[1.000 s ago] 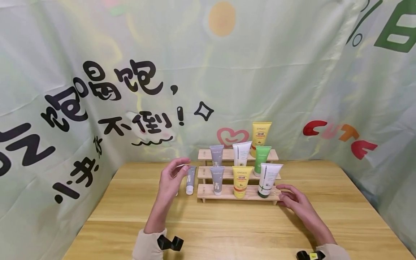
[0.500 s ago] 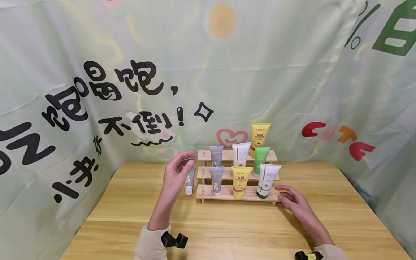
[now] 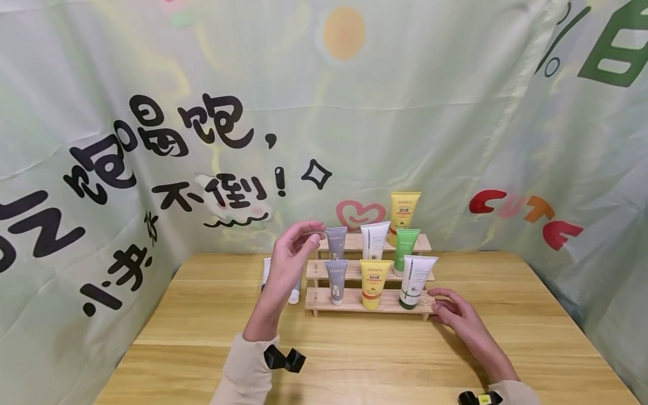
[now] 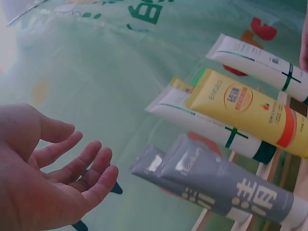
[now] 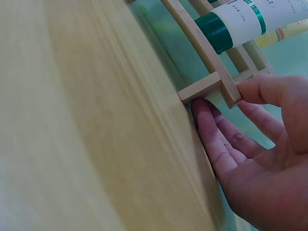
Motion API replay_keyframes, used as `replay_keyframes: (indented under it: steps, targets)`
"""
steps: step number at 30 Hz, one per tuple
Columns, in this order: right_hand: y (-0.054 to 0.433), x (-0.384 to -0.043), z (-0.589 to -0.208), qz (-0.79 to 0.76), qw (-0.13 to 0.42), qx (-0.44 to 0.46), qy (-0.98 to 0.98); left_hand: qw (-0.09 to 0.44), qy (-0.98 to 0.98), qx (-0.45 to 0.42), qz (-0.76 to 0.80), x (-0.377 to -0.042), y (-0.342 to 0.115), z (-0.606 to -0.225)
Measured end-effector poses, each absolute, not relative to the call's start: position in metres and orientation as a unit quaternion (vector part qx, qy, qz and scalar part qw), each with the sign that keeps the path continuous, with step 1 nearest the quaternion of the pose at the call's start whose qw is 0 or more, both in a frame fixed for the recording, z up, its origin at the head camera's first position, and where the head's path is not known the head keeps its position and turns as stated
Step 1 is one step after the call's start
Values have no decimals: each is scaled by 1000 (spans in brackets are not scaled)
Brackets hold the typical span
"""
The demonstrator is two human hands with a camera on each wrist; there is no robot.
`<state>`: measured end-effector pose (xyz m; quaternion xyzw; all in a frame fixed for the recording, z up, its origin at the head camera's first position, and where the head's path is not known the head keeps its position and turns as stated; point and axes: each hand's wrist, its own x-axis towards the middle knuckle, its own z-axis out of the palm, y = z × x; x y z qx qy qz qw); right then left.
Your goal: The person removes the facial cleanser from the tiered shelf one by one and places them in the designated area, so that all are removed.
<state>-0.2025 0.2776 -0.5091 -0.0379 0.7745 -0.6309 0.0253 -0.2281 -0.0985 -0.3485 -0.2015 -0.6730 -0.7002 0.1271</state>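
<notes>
A three-tier wooden display rack [image 3: 316, 299] carries squeeze tubes standing on their caps. On its front tier are a grey tube [image 3: 336, 281], a yellow tube [image 3: 373, 284] and a white tube [image 3: 417, 281]. Another grey tube, a second white tube [image 3: 374, 239] and a green tube [image 3: 405, 250] fill the middle tier; a yellow tube [image 3: 404, 214] tops the rack. My left hand [image 3: 291, 259], holding nothing, hovers with loosely bent fingers beside the middle tier's grey tube [image 3: 336, 241]. My right hand [image 5: 269, 159] pinches the rack's front right corner, thumb on the shelf end and fingers by the leg.
Left of the rack, a further grey tube [image 3: 294, 296] and a white tube [image 3: 266, 266] lie on the wooden table [image 3: 364, 354], partly behind my left forearm. A printed curtain [image 3: 430, 140] hangs behind the table and along both sides.
My left hand has moved right and slightly up, from above the tubes on the table to the rack's upper left. My right hand stays at the rack's corner.
</notes>
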Motion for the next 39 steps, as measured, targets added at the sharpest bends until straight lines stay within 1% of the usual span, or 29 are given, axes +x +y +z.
replay_keyframes:
  steps: [11,19,30,39]
  targets:
    - [280,-203,-509,-638,22,-44,768,106,-675,-223,-695,-236,-74,-333]
    - [278,-205,-507,-635,25,-39,771,116,-675,-231,-691,-244,-56,-322]
    - [278,-204,-508,-634,27,-38,772,88,-667,-238,-700,-256,-27,-306]
    - [277,-204,-510,-634,27,-37,772,75,-710,-209,-668,-272,-2,-295]
